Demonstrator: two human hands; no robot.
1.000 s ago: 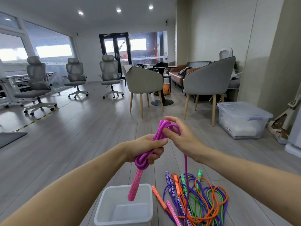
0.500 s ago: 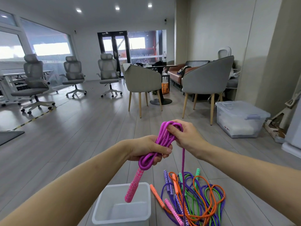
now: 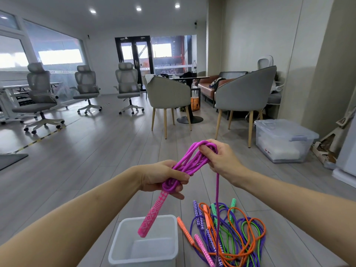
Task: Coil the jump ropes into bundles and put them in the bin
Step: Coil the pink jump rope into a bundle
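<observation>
A magenta jump rope (image 3: 189, 160) is looped several times between both hands. My left hand (image 3: 160, 177) grips the lower end of the loops, and the rope's pink patterned handle (image 3: 152, 214) hangs from it over the white bin (image 3: 115, 253). My right hand (image 3: 219, 157) pinches the upper end of the loops. One strand (image 3: 217, 199) drops from the right hand to the floor, where the second pink handle (image 3: 203, 249) lies. A tangle of orange, purple and green jump ropes (image 3: 235, 234) lies on the floor right of the bin.
Two grey armchairs (image 3: 169, 97) and a round table stand ahead. A lidded clear storage box (image 3: 283, 141) sits at the right wall. Several office chairs (image 3: 40, 97) line the left windows. A dark mat (image 3: 11, 159) lies at the far left.
My right hand has carried the rope's upper loops a little to the right and stretched the bundle longer. The left hand keeps its grip, and the hanging handle has swung slightly.
</observation>
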